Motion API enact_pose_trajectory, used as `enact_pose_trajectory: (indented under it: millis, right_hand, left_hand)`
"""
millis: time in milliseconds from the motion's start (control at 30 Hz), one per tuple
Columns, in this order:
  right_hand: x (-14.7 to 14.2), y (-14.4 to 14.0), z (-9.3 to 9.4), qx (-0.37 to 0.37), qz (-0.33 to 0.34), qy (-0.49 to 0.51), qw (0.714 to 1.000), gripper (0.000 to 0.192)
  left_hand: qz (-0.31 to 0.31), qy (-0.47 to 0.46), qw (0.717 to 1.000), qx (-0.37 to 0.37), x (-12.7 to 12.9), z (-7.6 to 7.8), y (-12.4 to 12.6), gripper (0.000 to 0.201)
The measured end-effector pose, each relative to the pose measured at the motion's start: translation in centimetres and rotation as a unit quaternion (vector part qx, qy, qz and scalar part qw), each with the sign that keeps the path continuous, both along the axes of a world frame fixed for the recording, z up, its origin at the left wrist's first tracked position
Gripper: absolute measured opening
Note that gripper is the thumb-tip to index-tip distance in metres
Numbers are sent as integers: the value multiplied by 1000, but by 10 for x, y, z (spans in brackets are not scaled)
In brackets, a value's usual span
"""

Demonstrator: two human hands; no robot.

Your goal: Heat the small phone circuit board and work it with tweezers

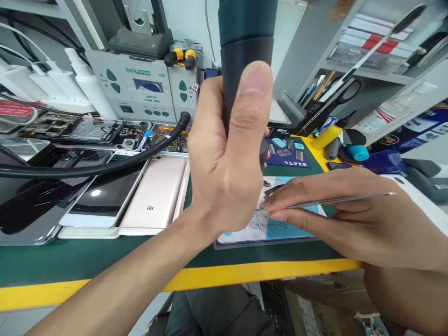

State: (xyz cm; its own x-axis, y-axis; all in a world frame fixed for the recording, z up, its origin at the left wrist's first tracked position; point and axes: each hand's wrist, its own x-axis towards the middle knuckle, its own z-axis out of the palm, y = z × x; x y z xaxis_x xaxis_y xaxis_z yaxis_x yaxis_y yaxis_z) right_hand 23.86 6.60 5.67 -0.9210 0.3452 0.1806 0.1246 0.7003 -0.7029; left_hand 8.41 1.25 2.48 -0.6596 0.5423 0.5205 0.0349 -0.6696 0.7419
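The left hand [227, 163] wraps its fingers round a dark handle [248, 28], blocking part of the mat [290, 227] near the surface's [157, 249] front edge. The right hand [360, 219] pinches a thin metal tool [371, 196] over that mat. A black hose [87, 171] crosses 1 white phone [105, 198] beside 1 pale gold phone [149, 193]; a grey machine [140, 100] stands toward the back edge.

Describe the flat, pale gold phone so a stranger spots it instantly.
Start at the flat green tabletop with a yellow front edge, then look left of the person's left hand. The rectangular pale gold phone lies there. A small "MI" logo distinguishes it from the white-framed, dark-screened phone on its left.
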Motion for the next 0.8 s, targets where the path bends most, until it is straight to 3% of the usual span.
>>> enact_pose_trajectory:
  millis: [333, 800]
  right_hand:
    - [2, 4, 0, 65, -55, 20, 996, 11]
    - [-3, 1, -2, 72, -52, 10, 996, 12]
  left_hand:
    - [2, -14, 1000, 14, 4, 1, 1, 41]
    - [-10, -2, 1000, 11, -1, -4, 2, 46]
